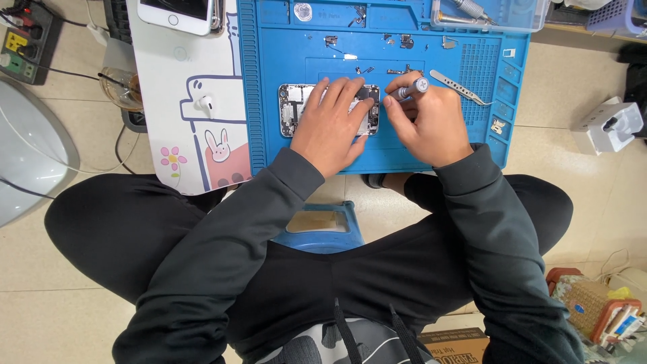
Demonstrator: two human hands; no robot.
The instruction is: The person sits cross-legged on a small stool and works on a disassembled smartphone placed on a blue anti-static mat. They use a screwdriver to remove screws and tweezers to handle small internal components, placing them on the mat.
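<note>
While the opened phone (pixel 296 111) lies flat near the middle of the blue mat (pixel 377 155), it is pressed down by the left hand (pixel 330 125), whose fingers are spread flat over its inner parts, with nothing clasped. A small screwdriver (pixel 410 89) is pinched in the closed grip of the right hand (pixel 431 125), its tip set at the phone's right end, just beside the left fingertips. A pair of tweezers (pixel 461 87) is laid on the mat just right of the right hand, apart from it. Small loose parts are scattered on the far part of the mat. To the left, an earbud (pixel 205 103) is seen on a white pad with cartoon drawings (pixel 195 67), and a white phone (pixel 178 12) rests at its far edge.
</note>
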